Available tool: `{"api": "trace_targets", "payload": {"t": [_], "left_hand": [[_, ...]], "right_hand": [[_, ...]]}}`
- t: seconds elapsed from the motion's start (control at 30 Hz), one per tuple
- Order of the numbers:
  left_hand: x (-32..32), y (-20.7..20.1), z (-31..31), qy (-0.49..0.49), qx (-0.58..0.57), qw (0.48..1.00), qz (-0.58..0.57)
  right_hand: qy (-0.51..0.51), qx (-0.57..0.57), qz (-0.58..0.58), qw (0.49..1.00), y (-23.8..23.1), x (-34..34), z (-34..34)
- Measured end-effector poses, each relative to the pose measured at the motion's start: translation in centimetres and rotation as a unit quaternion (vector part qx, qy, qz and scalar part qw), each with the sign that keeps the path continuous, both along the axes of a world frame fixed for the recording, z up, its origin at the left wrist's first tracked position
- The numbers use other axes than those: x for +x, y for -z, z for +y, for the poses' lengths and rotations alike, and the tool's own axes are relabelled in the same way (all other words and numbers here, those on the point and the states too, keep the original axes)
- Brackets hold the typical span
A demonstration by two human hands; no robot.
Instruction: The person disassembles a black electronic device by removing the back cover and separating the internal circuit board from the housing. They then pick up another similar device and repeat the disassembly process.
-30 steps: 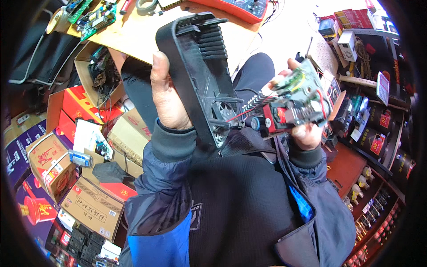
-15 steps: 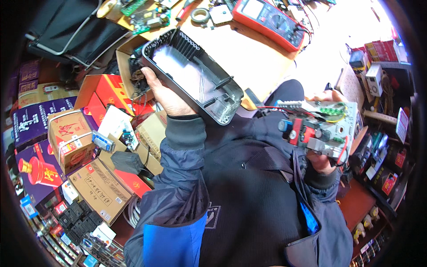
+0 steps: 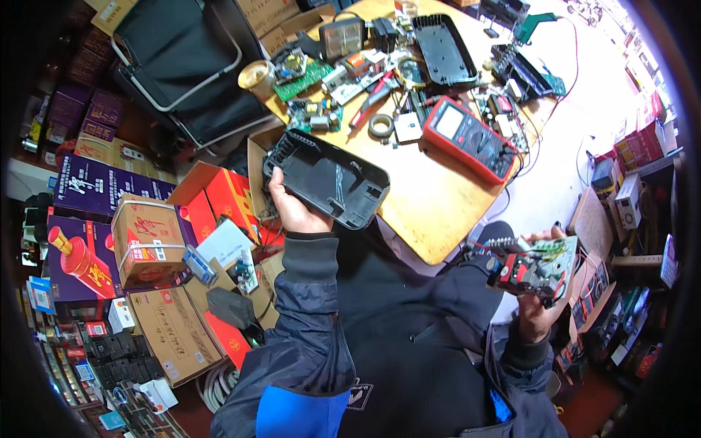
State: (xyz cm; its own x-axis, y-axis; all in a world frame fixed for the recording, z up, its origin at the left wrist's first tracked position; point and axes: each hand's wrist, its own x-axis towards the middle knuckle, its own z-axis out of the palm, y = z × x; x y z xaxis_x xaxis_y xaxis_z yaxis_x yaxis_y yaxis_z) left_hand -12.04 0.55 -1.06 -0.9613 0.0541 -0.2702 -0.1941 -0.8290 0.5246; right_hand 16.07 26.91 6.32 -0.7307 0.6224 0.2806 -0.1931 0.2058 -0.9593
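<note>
My left hand [image 3: 296, 208] grips the near left rim of a black plastic housing half [image 3: 321, 175], thumb over the edge. The housing is tray-shaped, with a row of vent slots at its far left end and small posts inside. Off to the right, my right hand [image 3: 537, 315] is closed around a circuit board [image 3: 540, 266] from beneath and behind. The board carries a red transformer, a metal heat sink, green parts and several wires. Part of that hand's fingers is hidden behind the board.
The wooden table [image 3: 427, 230] ahead bears a red multimeter [image 3: 467, 139], a tape roll [image 3: 380, 126], a screwdriver [image 3: 371, 101], another black housing half [image 3: 444, 50] and loose boards. Cartons [image 3: 175, 328] crowd the left, near a folding chair [image 3: 182, 66]. Shelves [image 3: 642, 260] stand at right.
The view has shifted, so more of the table shows. The housing now lies flatter, its inside facing up more. Both hands keep their holds, and the board sits lower in the picture.
</note>
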Motion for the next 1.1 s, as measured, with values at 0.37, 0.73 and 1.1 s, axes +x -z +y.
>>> {"api": "trace_targets", "payload": {"t": [0.37, 0.73, 1.1], "left_hand": [[-3.1, -2.2, -0.4, 0.03, 0.0, 1.0, -0.005], [-5.7, -1.9, -2.9, -0.078, 0.022, 0.997, 0.014], [-3.6, -1.7, -4.2, -0.084, 0.036, 0.996, -0.008]], "right_hand": [[-0.066, -0.086, 0.038, 0.993, 1.5, 0.2, 0.1], [-0.106, -0.118, 0.05, 0.986, 2.3, -0.2, -0.3], [-0.192, -0.135, -0.002, 0.972, 2.5, -9.1, -2.3]]}}
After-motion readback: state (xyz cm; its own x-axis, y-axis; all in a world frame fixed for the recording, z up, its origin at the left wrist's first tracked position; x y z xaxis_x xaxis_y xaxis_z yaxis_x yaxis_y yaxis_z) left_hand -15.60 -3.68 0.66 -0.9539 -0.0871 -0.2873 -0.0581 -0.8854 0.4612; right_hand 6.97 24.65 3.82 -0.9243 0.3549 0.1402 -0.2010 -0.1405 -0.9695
